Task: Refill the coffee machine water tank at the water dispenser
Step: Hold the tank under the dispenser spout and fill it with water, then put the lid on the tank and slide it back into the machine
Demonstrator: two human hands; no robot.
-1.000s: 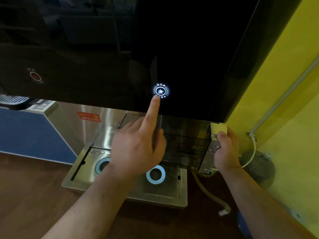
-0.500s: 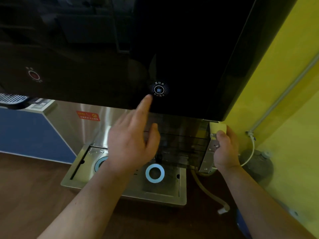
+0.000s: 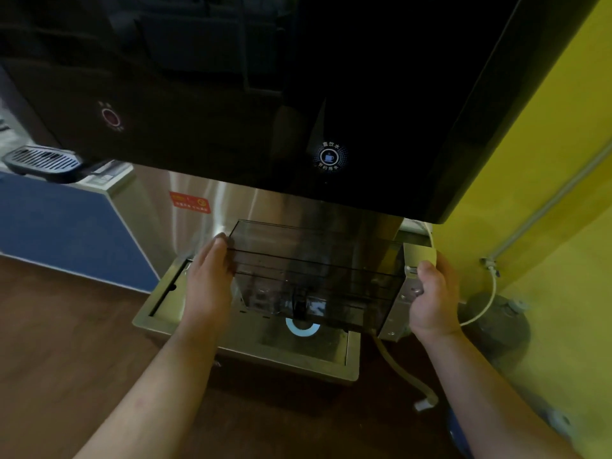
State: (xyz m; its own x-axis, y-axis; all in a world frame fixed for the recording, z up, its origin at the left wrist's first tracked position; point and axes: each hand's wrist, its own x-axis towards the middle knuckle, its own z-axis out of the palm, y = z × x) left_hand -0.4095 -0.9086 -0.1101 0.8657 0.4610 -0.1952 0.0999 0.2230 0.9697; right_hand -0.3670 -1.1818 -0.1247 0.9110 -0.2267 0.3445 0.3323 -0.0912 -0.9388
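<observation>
Smoked-plastic water tank [image 3: 314,276] was clasped at both ends beneath the dispenser [image 3: 298,94], the left hand [image 3: 208,279] having been withdrawn from the dimmed touch button [image 3: 329,157]. The right hand [image 3: 433,293] was kept curled around the tank's grey end, and filling was judged finished, though the water level could not be made out.

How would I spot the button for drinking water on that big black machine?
Start at the tall black front panel of the dispenser. Near its lower edge, above the clear tank held in both hands, sits a round white-ringed cup button. The only other button, far left, is dim red.
</observation>
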